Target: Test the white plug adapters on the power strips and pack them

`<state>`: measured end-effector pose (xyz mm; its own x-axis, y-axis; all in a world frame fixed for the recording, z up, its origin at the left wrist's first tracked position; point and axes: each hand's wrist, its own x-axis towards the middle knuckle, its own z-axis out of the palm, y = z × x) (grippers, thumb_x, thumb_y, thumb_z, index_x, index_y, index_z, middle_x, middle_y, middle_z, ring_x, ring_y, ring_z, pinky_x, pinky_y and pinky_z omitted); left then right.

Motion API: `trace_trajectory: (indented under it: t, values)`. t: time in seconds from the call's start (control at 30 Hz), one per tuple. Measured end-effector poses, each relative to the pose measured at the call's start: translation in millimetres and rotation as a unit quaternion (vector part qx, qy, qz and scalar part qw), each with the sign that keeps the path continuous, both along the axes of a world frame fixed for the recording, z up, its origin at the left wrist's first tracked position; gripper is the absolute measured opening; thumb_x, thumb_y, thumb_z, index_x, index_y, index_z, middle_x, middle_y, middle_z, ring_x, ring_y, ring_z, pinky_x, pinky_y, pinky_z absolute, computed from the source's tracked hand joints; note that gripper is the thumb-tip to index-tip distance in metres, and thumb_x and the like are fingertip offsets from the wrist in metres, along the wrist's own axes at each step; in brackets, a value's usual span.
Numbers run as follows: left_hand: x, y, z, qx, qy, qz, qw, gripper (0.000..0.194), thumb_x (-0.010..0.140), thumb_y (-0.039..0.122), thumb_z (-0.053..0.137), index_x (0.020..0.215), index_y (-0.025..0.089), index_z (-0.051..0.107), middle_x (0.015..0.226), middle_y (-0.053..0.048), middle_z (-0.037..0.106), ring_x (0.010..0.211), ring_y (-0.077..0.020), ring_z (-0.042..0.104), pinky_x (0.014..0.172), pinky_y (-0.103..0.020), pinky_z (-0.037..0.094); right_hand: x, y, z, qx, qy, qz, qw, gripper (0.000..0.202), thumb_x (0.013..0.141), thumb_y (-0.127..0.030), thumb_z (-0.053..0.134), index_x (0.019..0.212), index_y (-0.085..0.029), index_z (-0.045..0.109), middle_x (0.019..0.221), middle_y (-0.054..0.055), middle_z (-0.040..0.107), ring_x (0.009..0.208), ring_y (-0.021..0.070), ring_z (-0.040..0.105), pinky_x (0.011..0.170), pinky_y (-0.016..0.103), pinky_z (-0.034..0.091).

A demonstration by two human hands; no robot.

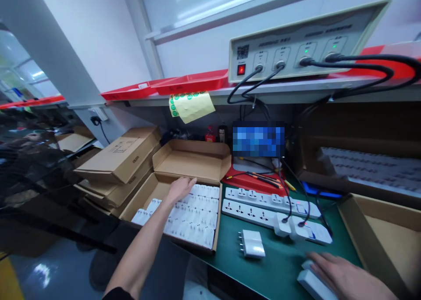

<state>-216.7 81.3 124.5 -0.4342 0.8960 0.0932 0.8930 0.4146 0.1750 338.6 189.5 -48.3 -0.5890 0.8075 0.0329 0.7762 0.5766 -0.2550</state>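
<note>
My left hand reaches into an open cardboard box, at the far row of white plug-in power adapters standing prongs up. Its fingers are bent together; whatever is between them is hidden. At the lower right, my right hand, slightly blurred, has its fingers closed over white power adapters low over the green mat. Between the hands, a pair of white adapters lies on the mat with prongs pointing left.
Two white power strips lie behind, adapters plugged into the nearer one. A red tray holds pens. Closed cartons are stacked left; another open box stands right. A cabled test unit sits on the shelf.
</note>
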Motion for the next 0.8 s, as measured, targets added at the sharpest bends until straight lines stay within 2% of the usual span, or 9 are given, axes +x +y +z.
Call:
trace_trajectory:
  t: [0.1,0.23,0.3,0.4,0.5,0.57,0.63,0.7,0.8]
  values:
    - [36.8,-5.4,-9.0,0.060,0.062,-0.044,0.995,0.062,0.117,0.059,0.036,0.134,0.014,0.076,0.141,-0.027,0.075,0.135,-0.0430,0.069,0.114,-0.056,0.052,-9.0,-11.0,28.5,-0.001,-0.072,-0.025,0.997,0.050,0.109,-0.051,0.045,0.121,-0.028,0.087,0.120,0.018,0.086,0.106,0.0417,0.084,0.092,0.055,0.066]
    - [128.6,-27.7,-49.9,0.167,0.132,-0.277,0.937,0.056,0.113,0.053,0.055,0.156,0.018,0.063,0.153,-0.022,0.071,0.147,-0.0399,0.062,0.119,-0.054,0.050,-21.8,-21.7,63.8,0.014,-0.111,-0.023,0.993,0.029,0.100,-0.036,0.057,0.105,-0.025,0.083,0.107,0.016,0.085,0.102,0.0385,0.082,0.086,0.046,0.062]
    - [173.8,-42.1,-73.5,0.186,0.156,-0.368,0.897,0.059,0.111,0.052,0.059,0.160,0.018,0.060,0.160,-0.021,0.067,0.156,-0.0411,0.055,0.123,-0.056,0.046,-18.7,-24.3,78.4,0.023,-0.063,-0.035,0.997,0.029,0.101,-0.036,0.057,0.108,-0.024,0.082,0.110,0.016,0.084,0.108,0.0373,0.080,0.090,0.044,0.062]
    - [216.9,-57.3,-98.1,0.199,0.204,-0.436,0.854,0.046,0.112,0.034,0.060,0.152,0.013,0.066,0.164,-0.021,0.064,0.157,-0.0384,0.054,0.122,-0.052,0.044,-5.5,-30.1,99.9,0.004,0.141,-0.060,0.988,0.043,0.107,-0.051,0.056,0.135,-0.026,0.078,0.128,0.014,0.082,0.115,0.0346,0.078,0.095,0.044,0.063]
    - [230.5,-64.8,-105.2,0.190,0.225,-0.469,0.833,0.033,0.107,0.017,0.060,0.138,0.010,0.071,0.145,-0.023,0.073,0.137,-0.0345,0.066,0.109,-0.047,0.049,-3.4,-40.0,117.2,-0.084,0.339,-0.023,0.937,0.064,0.108,-0.060,0.063,0.165,-0.030,0.058,0.135,0.011,0.078,0.105,0.0277,0.077,0.088,0.039,0.066]
    - [231.0,-68.3,-103.3,0.166,0.215,-0.487,0.830,0.025,0.105,0.016,0.063,0.127,0.013,0.072,0.120,-0.018,0.078,0.114,-0.0316,0.071,0.094,-0.044,0.051,-16.2,-46.9,123.1,-0.137,0.394,0.021,0.908,0.068,0.109,-0.059,0.067,0.169,-0.032,0.052,0.134,0.010,0.076,0.099,0.0241,0.077,0.084,0.036,0.066]
    - [228.4,-71.1,-98.3,0.137,0.176,-0.491,0.842,0.017,0.101,0.016,0.068,0.117,0.017,0.070,0.102,-0.013,0.075,0.098,-0.0294,0.069,0.082,-0.041,0.050,-38.6,-51.5,125.1,-0.148,0.399,0.054,0.903,0.059,0.111,-0.055,0.066,0.164,-0.033,0.057,0.135,0.010,0.075,0.097,0.0229,0.076,0.079,0.035,0.065]
    - [222.4,-72.5,-89.7,0.123,0.073,-0.469,0.872,0.015,0.096,0.019,0.073,0.110,0.021,0.067,0.098,-0.010,0.073,0.093,-0.0278,0.066,0.079,-0.039,0.049,-64.7,-52.5,126.4,-0.108,0.375,0.086,0.917,0.046,0.113,-0.051,0.063,0.154,-0.033,0.064,0.137,0.010,0.073,0.102,0.0236,0.076,0.081,0.035,0.065]
    - [204.6,-70.1,-69.1,0.153,-0.194,-0.378,0.893,0.020,0.095,0.028,0.075,0.112,0.024,0.066,0.100,-0.005,0.073,0.088,-0.0229,0.065,0.078,-0.035,0.051,-99.6,-48.7,129.6,-0.014,0.294,0.138,0.946,0.030,0.113,-0.044,0.061,0.140,-0.032,0.070,0.140,0.010,0.072,0.120,0.0272,0.074,0.097,0.040,0.064]
